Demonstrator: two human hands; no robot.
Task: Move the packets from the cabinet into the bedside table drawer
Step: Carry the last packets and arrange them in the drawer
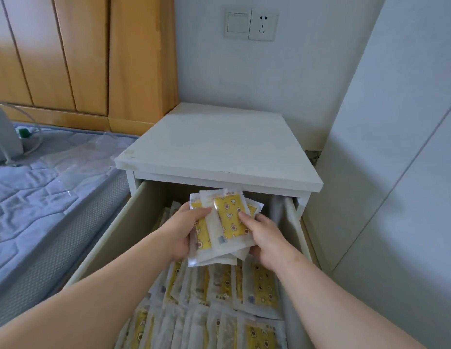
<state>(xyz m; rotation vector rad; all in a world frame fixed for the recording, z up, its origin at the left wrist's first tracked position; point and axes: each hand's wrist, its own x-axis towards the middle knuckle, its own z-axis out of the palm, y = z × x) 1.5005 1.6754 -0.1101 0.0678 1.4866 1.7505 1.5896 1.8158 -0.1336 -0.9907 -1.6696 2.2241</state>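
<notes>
A stack of clear packets with yellow patterned inserts (pixel 228 220) is held above the pulled-out drawer (pixel 113 230) of the white bedside table (pixel 219 144). My left hand (pixel 187 230) grips the stack's left side, thumb on top. My right hand (pixel 264 238) grips its right side, thumb pressed on the top packet. Several more of the same packets (pixel 219 298) lie in rows on the drawer floor below and toward me. The back of the drawer is hidden under the table top.
A bed with a blue quilted mattress (pixel 38 187) lies close on the left, with a clear tube (pixel 30 137) on it. A wooden headboard (pixel 80 59) stands behind. A white cabinet panel (pixel 395 147) rises on the right. A switch and socket (pixel 250 25) sit on the wall.
</notes>
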